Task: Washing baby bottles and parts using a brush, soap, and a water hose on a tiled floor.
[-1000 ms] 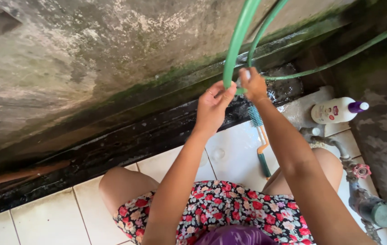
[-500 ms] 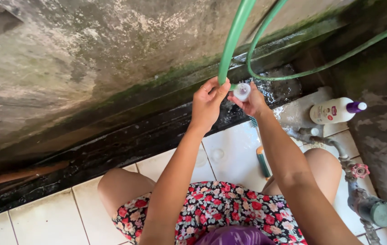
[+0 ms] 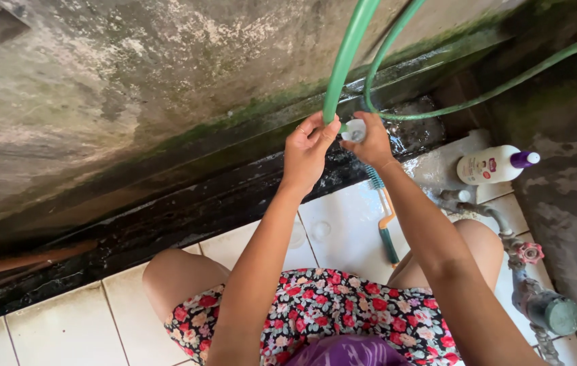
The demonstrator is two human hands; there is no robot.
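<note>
Both hands up: your left hand (image 3: 307, 152) pinching green hose (image 3: 344, 64) end steady, right hand (image 3: 372, 144) fingers wrapped round small white fitting (image 3: 354, 130), lined up close.

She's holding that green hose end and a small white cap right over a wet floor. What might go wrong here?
The small white cap, pinched in the right hand, could slip and drop into the dark wet gutter below. The green hose, gripped near its end by the left hand, might spring away if released. The tiled floor by the brush looks wet, so footing may be slippery.
</note>
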